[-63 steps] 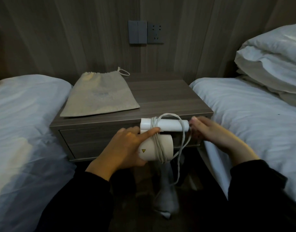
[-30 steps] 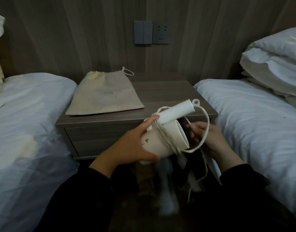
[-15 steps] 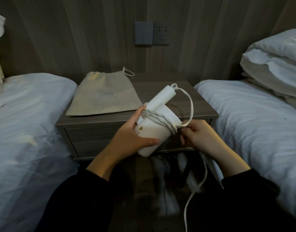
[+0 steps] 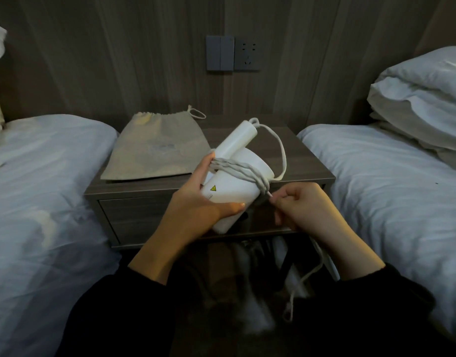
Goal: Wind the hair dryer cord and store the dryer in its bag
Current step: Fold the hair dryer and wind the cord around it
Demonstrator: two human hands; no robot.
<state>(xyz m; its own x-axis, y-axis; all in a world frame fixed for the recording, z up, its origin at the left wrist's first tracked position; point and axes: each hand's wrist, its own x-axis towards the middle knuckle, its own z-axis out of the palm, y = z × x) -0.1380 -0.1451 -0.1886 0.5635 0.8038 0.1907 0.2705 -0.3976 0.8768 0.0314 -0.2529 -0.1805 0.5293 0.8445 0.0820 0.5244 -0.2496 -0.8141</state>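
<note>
My left hand (image 4: 193,202) grips the barrel of a white hair dryer (image 4: 234,186), held in the air in front of the nightstand with its folded handle pointing up and away. Several turns of the light grey cord (image 4: 242,171) cross the barrel, and one loose loop arcs from the handle's tip round the right side. My right hand (image 4: 302,210) pinches the cord just right of the barrel; the rest of the cord hangs below it towards the floor. The beige drawstring bag (image 4: 154,148) lies flat on the nightstand, behind my left hand.
The dark wooden nightstand (image 4: 301,161) with a drawer stands between two white beds (image 4: 41,191) (image 4: 391,191). Folded pillows (image 4: 422,99) are stacked at the right. A switch and socket (image 4: 232,52) sit on the wood-panelled wall.
The dryer has been turned from lying level to handle-up and lifted. My right hand has carried the cord round the barrel, adding turns, and now pulls it tight at the right side.
</note>
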